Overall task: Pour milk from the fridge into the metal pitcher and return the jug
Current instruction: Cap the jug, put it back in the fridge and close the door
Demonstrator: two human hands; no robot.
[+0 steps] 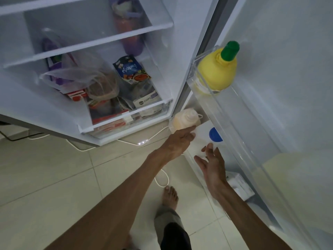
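In the lowest shelf of the open fridge door (270,105) stands the milk jug (201,141), white with a blue cap (215,134), upright between a pale orange squeeze bottle (185,118) on its far side and a small white box (239,184) nearer me. My left hand (177,141) reaches across to the jug's far top edge; the fingertips lie against it, extended rather than curled, and I cannot tell whether they grip, since the jug hides their ends. My right hand (212,165) hovers at the jug's near side, fingers spread and relaxed, holding nothing; contact with the jug is not evident. One shelf higher on the door sits a yellow bottle with a green cap (217,69), upright. Inside the fridge body, the bottom drawer (126,120) holds packets, a clear plastic bag (86,78) and a box marked CHIPS (146,101). A white cable (162,177) trails over the tiled floor (54,168) below the fridge. My bare foot (170,197) stands on the tiles beneath my arms.
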